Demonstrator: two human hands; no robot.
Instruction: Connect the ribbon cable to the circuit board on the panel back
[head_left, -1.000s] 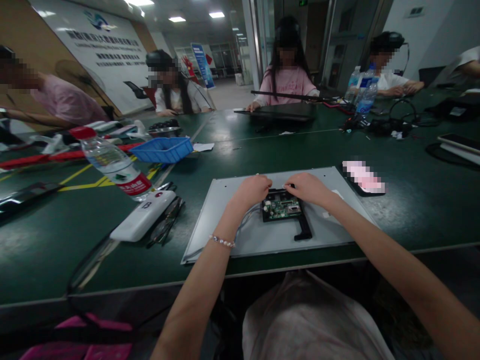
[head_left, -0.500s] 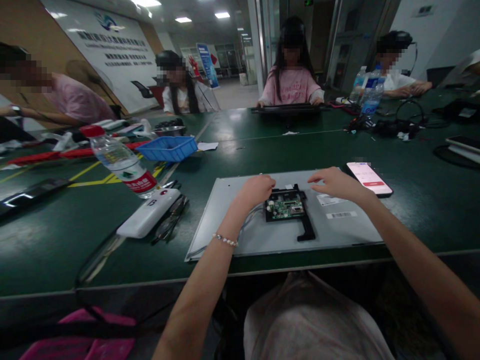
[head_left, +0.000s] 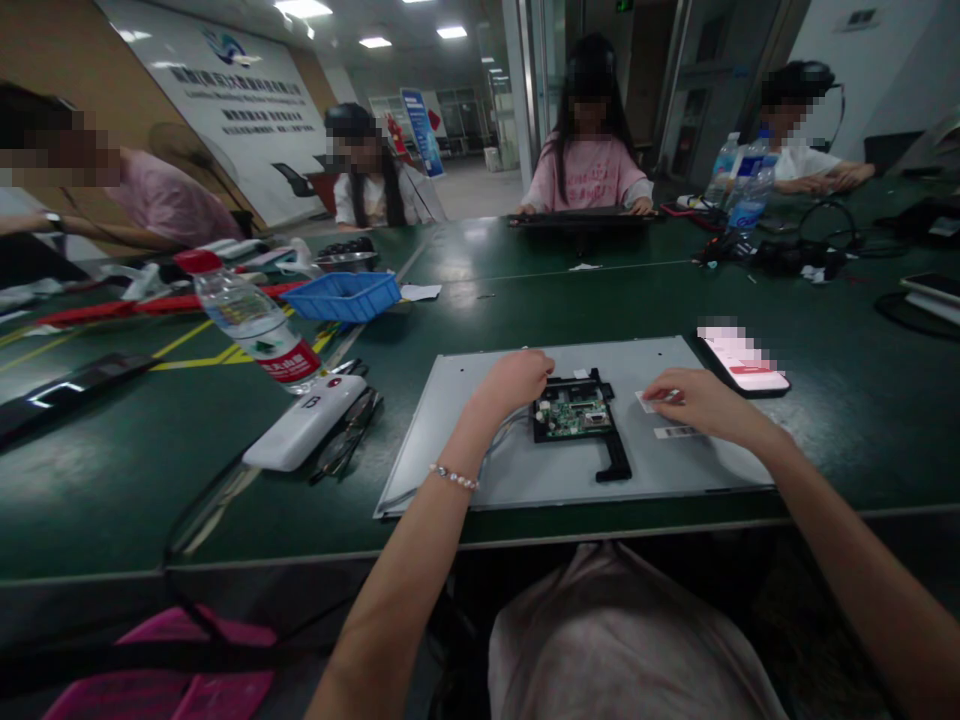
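Note:
A grey metal panel [head_left: 465, 440] lies flat on the green table in front of me. A green circuit board [head_left: 574, 415] in a black bracket [head_left: 615, 460] sits on its middle. My left hand [head_left: 514, 380] is curled at the board's left edge, above thin wires; what its fingers hold is hidden. My right hand [head_left: 690, 402] rests on the panel to the right of the board, fingertips drawn together on a white label [head_left: 646, 400]. A barcode sticker [head_left: 675, 432] lies just below that hand.
A phone [head_left: 742, 365] with a lit screen lies off the panel's right corner. To the left are a water bottle [head_left: 251, 320], a white device [head_left: 304, 425], glasses [head_left: 349, 440] and a blue tray [head_left: 345, 297]. Several people sit working around the table.
My right hand left the board's top edge, swung right over the panel and came down on the white label. My left hand stayed by the board.

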